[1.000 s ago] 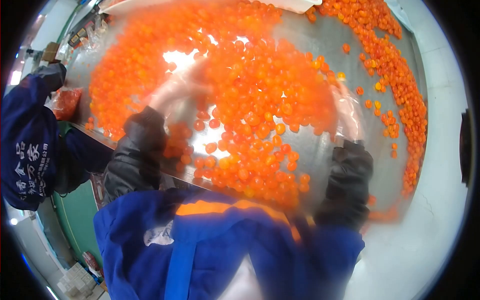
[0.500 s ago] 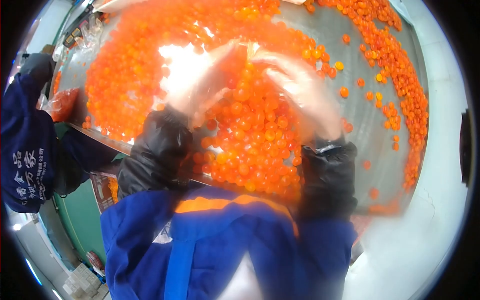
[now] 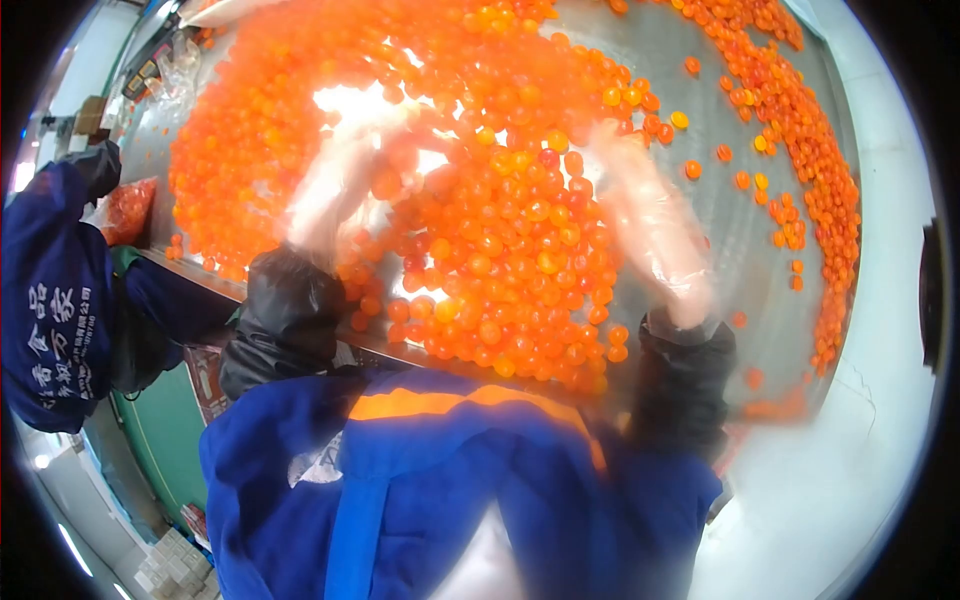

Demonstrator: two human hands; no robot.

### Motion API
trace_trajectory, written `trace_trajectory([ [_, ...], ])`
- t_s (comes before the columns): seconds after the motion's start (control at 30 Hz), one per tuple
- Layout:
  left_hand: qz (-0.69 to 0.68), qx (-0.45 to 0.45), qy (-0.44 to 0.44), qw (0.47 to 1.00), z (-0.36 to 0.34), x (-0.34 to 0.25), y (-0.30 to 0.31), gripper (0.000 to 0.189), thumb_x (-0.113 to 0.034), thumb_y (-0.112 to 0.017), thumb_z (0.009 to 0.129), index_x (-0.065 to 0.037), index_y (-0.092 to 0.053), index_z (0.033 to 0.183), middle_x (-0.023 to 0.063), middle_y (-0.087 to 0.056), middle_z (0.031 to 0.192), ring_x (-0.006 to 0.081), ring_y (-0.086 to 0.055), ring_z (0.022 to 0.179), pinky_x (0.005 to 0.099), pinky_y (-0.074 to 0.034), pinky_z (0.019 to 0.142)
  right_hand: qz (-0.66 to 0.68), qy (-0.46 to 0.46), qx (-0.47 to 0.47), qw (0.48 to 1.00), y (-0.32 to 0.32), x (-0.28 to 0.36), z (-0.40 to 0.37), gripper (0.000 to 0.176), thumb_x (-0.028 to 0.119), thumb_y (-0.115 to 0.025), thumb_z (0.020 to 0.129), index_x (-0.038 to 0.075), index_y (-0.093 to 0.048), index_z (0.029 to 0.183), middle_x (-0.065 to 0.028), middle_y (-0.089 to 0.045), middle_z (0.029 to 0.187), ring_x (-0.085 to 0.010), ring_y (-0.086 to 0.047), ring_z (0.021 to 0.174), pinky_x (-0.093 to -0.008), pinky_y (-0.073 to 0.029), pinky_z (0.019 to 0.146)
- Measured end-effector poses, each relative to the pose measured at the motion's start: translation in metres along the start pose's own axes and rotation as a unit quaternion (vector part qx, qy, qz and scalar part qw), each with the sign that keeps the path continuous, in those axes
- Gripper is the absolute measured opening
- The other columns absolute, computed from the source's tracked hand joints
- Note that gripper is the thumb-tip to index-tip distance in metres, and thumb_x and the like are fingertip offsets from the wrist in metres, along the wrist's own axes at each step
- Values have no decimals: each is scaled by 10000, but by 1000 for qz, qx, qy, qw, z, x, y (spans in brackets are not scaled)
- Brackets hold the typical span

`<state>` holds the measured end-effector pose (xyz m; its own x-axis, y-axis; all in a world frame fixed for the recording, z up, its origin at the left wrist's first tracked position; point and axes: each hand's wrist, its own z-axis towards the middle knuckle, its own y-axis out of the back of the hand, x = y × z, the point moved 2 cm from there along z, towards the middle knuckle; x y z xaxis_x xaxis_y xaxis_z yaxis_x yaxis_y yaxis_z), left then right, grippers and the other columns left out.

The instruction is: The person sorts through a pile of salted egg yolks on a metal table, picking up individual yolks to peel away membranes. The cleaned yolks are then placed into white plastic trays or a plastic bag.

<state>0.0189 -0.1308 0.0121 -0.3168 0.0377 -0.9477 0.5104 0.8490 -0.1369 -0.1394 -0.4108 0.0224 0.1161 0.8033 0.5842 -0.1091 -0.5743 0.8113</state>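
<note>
Shiny orange balls that look like salted egg yolks (image 3: 500,260) lie heaped on a metal tabletop (image 3: 735,225) between my two hands. On the left side of the heap is my left hand (image 3: 345,175), in a thin clear glove, its blurred fingers stretched forward among the yolks. My right hand (image 3: 650,205), gloved the same way, lies along the heap's right edge with fingers extended and fingertips blurred. Neither hand visibly grips a yolk. Bright glare at the upper left washes out part of my left hand and the yolks near it.
A band of yolks (image 3: 815,190) runs along the table's right side. At the left stand a clear bag of orange-red pieces (image 3: 128,210) and crumpled clear plastic (image 3: 178,75). A co-worker in a dark blue jacket (image 3: 50,300) is at the left edge.
My hands were close together above the heap and have moved apart, left hand leftward, right hand rightward and nearer me. More of the yolks between them shows.
</note>
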Motion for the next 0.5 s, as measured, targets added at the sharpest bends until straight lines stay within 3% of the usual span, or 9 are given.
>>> trace_trajectory([
  [0.07, 15, 25, -23, 999, 0, 2, 4, 401, -259, -537, 1035, -59, -586, 1379, 65, -692, 1163, 120, -621, 892, 256, -495, 791, -26, 34, -8, 999, -21, -2, -2, 489, 134, -574, 933, 65, -509, 1413, -222, -514, 1420, -377, -497, 1323, -436, -413, 1108],
  [0.13, 135, 33, 23, 990, 4, -1, 6, 222, -131, -590, 1009, -59, -616, 1217, 61, -641, 1143, 148, -607, 995, 306, -515, 856, -53, 71, -18, 996, -52, 2, -5, 494, 165, -591, 932, 78, -511, 1412, -225, -507, 1422, -384, -498, 1317, -458, -408, 1110],
  [0.23, 61, 23, 15, 998, 19, 21, 16, 286, -123, -573, 1015, -48, -595, 1291, 71, -617, 1217, 132, -585, 1024, 307, -495, 898, -148, 76, -4, 986, -87, 7, -14, 507, 147, -677, 883, 85, -571, 1375, -199, -459, 1499, -415, -444, 1364, -488, -394, 1118],
  [0.27, 61, 23, 15, 998, 22, 31, 19, 286, -123, -573, 1015, -48, -595, 1291, 71, -617, 1217, 132, -585, 1024, 307, -495, 898, -139, 66, 0, 988, -87, 2, -17, 543, 228, -651, 903, 104, -526, 1417, -205, -434, 1511, -402, -405, 1394, -533, -359, 1127],
  [0.33, 107, -12, -130, 986, 26, 39, 25, 397, -154, -570, 1004, -54, -576, 1388, 97, -680, 1169, 189, -634, 1000, 332, -511, 889, -134, 57, -10, 989, -92, -14, -23, 616, 318, -632, 916, 122, -464, 1475, -214, -393, 1532, -382, -327, 1450, -571, -308, 1147],
  [0.37, 108, -13, -132, 985, 16, 33, 19, 397, -154, -570, 1004, -54, -576, 1388, 97, -680, 1169, 189, -634, 1000, 332, -511, 889, -134, 58, -12, 989, -92, -20, -26, 616, 318, -632, 916, 122, -464, 1475, -214, -393, 1532, -382, -327, 1450, -571, -308, 1147],
  [0.4, 364, 34, -231, 902, -3, 22, 0, 438, -153, -582, 990, -49, -545, 1414, 138, -638, 1253, 233, -604, 1108, 361, -498, 945, -155, 45, -10, 987, -91, -26, -29, 630, 319, -636, 912, 117, -456, 1481, -216, -392, 1532, -382, -325, 1452, -569, -305, 1151],
  [0.43, 589, 77, -311, 741, -18, 19, -21, 483, -153, -594, 977, -43, -513, 1440, 180, -596, 1337, 278, -575, 1216, 390, -485, 1001, -177, 31, -9, 984, -88, -30, -30, 645, 321, -640, 909, 111, -448, 1487, -218, -391, 1531, -383, -323, 1454, -566, -301, 1155],
  [0.5, 611, 101, -316, 718, -20, 57, -52, 562, -197, -598, 967, -47, -447, 1486, 253, -424, 1512, 372, -415, 1401, 443, -385, 1135, -161, 30, -15, 986, -79, -30, -33, 668, 284, -651, 903, 93, -426, 1502, -219, -370, 1552, -407, -341, 1437, -548, -297, 1167],
])
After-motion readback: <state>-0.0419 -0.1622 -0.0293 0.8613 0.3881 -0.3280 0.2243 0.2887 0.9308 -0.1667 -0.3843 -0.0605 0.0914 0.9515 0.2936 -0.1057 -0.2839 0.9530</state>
